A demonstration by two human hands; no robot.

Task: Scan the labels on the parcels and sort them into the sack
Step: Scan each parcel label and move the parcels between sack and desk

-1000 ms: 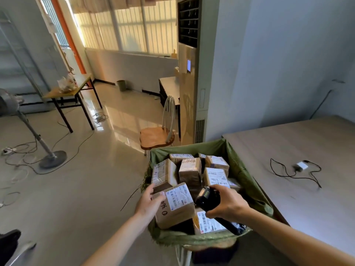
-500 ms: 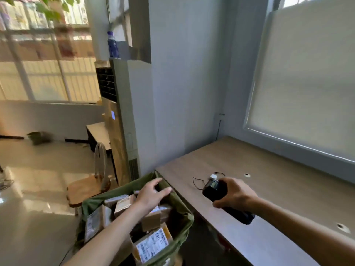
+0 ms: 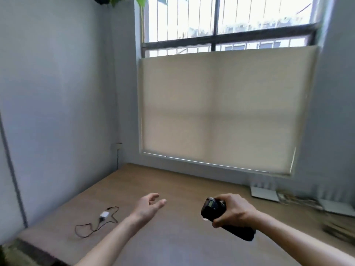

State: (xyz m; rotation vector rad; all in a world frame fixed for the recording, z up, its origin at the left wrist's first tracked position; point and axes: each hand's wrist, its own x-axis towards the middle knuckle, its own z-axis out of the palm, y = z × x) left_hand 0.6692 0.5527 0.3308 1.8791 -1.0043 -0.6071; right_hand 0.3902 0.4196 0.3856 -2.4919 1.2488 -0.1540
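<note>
On the left part of the wooden desk (image 3: 172,189) lies a small white adapter (image 3: 104,214) with a thin black cable (image 3: 86,230). The left hand (image 3: 148,206) is above the desk, its fingers relaxed and spread, holding nothing. The right hand (image 3: 233,210) grips a black barcode scanner (image 3: 213,209), fingers curled round its handle. No parcels or sack are in view. Behind the desk, a beige blind (image 3: 217,112) covers the lower window.

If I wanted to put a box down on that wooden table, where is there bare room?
The table is bare between the white adapter with its cable on the left and the blurred flat items along the right under the window. The open left hand and the right hand gripping the scanner hover over the near part.
</note>
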